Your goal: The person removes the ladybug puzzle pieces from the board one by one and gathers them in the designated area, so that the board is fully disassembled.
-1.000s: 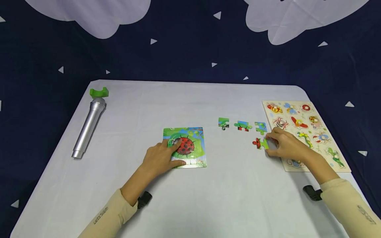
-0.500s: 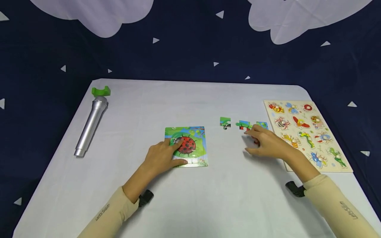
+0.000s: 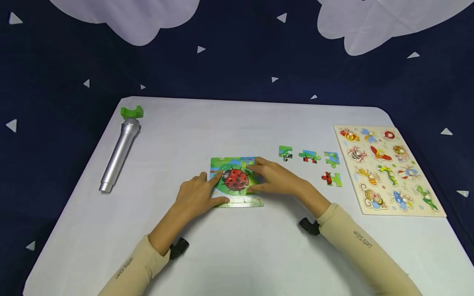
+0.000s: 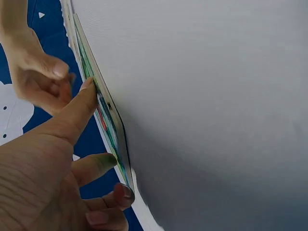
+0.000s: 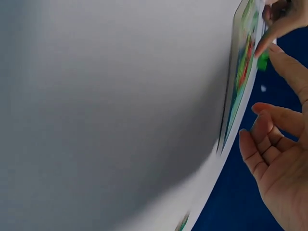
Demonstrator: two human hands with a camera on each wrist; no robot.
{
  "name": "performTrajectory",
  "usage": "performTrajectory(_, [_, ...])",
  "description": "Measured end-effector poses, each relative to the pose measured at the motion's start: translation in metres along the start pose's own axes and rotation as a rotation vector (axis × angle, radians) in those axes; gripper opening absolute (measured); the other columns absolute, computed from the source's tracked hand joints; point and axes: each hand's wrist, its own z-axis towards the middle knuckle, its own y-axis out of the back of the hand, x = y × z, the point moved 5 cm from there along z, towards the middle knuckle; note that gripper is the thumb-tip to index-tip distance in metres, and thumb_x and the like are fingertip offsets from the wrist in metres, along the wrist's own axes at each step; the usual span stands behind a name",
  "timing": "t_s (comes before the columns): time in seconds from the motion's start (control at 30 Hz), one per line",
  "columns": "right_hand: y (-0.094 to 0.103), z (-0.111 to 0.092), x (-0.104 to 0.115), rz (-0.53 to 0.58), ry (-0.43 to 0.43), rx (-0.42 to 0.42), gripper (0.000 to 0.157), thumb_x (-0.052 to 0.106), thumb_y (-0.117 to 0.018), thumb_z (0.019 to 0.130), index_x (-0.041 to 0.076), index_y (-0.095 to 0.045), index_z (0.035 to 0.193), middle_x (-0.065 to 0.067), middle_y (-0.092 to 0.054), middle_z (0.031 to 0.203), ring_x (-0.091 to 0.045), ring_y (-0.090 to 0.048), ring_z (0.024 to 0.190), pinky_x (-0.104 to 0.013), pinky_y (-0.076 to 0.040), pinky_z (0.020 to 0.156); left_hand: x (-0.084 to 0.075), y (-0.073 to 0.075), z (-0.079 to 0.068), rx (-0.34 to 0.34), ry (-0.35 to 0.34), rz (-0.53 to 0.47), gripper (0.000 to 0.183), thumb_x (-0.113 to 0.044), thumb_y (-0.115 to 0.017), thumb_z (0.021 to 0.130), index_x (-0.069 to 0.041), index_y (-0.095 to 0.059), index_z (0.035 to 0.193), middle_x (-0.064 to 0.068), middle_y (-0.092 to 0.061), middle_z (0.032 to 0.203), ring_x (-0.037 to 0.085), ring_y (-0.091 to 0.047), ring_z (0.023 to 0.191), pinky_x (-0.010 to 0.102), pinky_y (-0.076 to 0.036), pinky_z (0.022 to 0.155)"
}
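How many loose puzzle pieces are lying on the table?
4. Right of the ladybug puzzle: a left piece, middle piece and right piece in a row; a red-green piece just below the right one. Another could hide under the left hand or right hand.

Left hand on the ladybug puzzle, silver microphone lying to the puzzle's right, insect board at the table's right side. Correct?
Microphone side is wrong: the head view shows the silver microphone left of the ladybug puzzle. Left hand and insect board stand as stated.
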Motion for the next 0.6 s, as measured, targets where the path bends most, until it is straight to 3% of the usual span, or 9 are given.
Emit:
performTrajectory(0.23, [-0.016, 0.027, 0.015, -0.04, -0.024, 0.081, 0.076, 0.043, -0.081, 0.082, -0.004, -0.057, 0.137, -0.005, -0.05, 0.095, -0.013, -0.044, 0.076, -0.025, -0.04, 0.067, 0.004, -0.002, -0.004, 0.01, 0.008, 0.002, 0.087, -0.072, -0.065, 0.08, -0.021, -0.049, 0.148, 0.008, -0.051, 0.081, 0.018, -0.044, 0.056, 0.029, -0.036, 0.044])
performTrajectory(0.6, [-0.022, 0.033, 0.014, 0.033, -0.053, 0.099, 0.07, 0.036, -0.082, 0.082, -0.004, -0.059, 0.134, -0.004, -0.051, 0.098, -0.014, -0.047, 0.081, -0.026, -0.042, 0.07, 0.006, -0.003, -0.005, 0.008, 0.011, -0.004, 0.085, -0.072, -0.063, 0.08, -0.022, -0.049, 0.148, 0.009, -0.052, 0.081, 0.018, -0.044, 0.056, 0.029, -0.036, 0.044])
